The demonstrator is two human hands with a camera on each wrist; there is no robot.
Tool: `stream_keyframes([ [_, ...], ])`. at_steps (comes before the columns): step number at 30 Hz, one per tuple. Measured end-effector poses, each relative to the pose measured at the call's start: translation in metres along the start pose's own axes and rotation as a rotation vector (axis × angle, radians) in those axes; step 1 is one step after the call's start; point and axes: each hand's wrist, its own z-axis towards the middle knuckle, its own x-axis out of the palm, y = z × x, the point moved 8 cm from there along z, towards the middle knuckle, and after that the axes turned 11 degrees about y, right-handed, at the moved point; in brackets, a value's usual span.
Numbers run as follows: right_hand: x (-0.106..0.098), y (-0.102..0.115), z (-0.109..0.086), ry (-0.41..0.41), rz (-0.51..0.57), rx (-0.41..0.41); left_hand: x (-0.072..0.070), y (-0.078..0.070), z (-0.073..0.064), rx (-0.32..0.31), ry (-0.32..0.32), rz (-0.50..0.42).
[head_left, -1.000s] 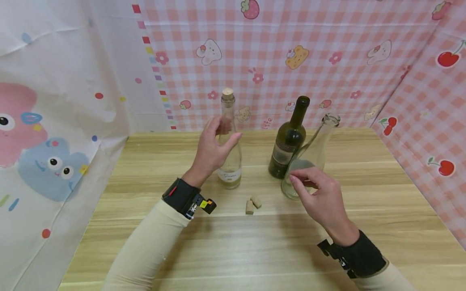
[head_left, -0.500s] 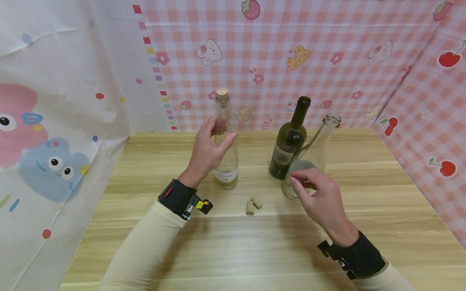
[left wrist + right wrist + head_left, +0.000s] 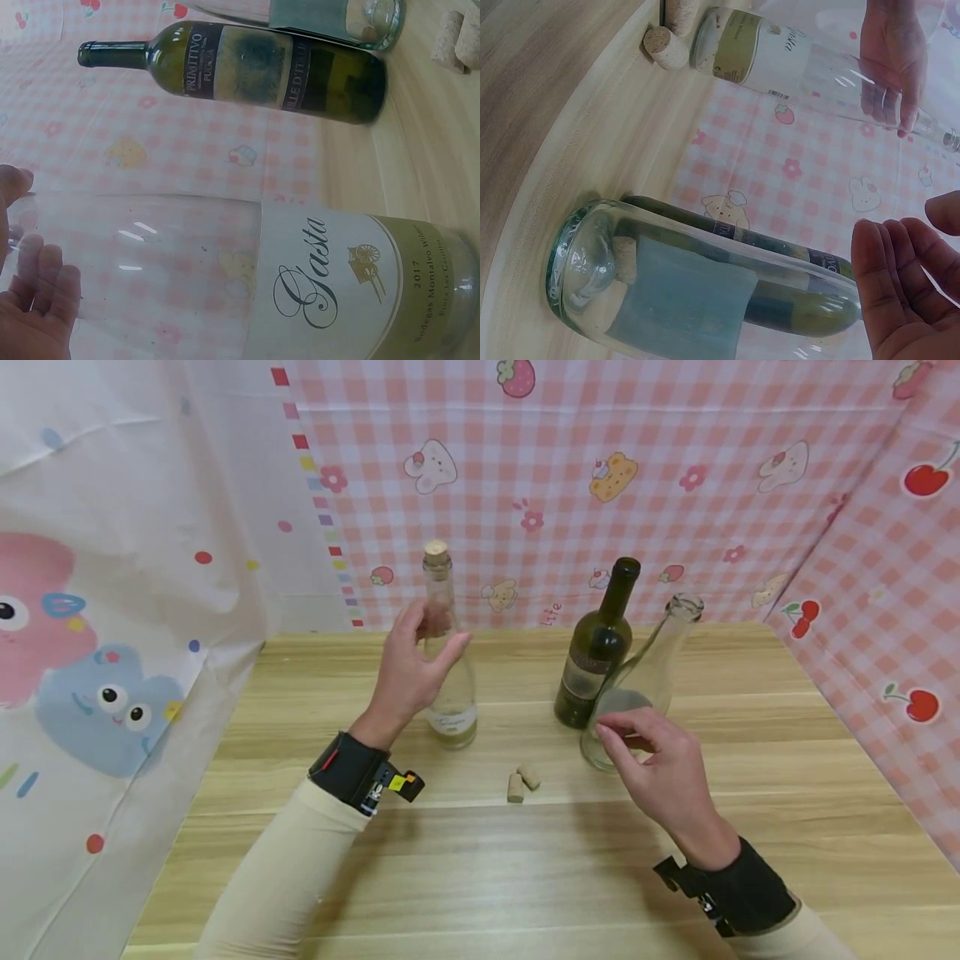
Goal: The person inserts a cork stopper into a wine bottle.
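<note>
While the corked clear bottle (image 3: 459,689) is held by the left hand (image 3: 412,664) round its upper part, the thumb and fingers are set on opposite sides of the glass, spread about as wide as it. Above that grip, a stopper (image 3: 436,553) is seated in the mouth, its top left protruding; below it, a white-and-gold label (image 3: 337,281) is carried low on the glass. Whether the base is touching the wooden table (image 3: 480,877) cannot be told.

To the right of the grip and nearer the person, two loose corks (image 3: 516,787) are laid close together. Farther right, a green bottle (image 3: 592,652) with a dark label is partly overlapped by a second clear bottle (image 3: 648,672), through whose glass another cork (image 3: 626,259) is seen near the base. Just in front of this bottle the right hand (image 3: 663,772) is held, its grip narrow: the fingers are loosely bent, and a gap is left before the thumb. Whether the glass is touched cannot be told.
</note>
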Motion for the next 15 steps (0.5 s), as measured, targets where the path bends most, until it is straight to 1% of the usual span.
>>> stream_keyframes([
  [5, 0.001, 0.000, 0.000, 0.003, 0.007, 0.003, -0.006, 0.002, -0.003, -0.001, -0.008, -0.003],
  [10, 0.001, 0.000, -0.001, 0.000, 0.012, 0.003, -0.012, 0.003, -0.005, 0.011, -0.023, 0.014],
  [15, 0.002, 0.000, -0.001, 0.001, 0.013, 0.006, -0.014, 0.003, -0.005, 0.027, -0.023, 0.021],
])
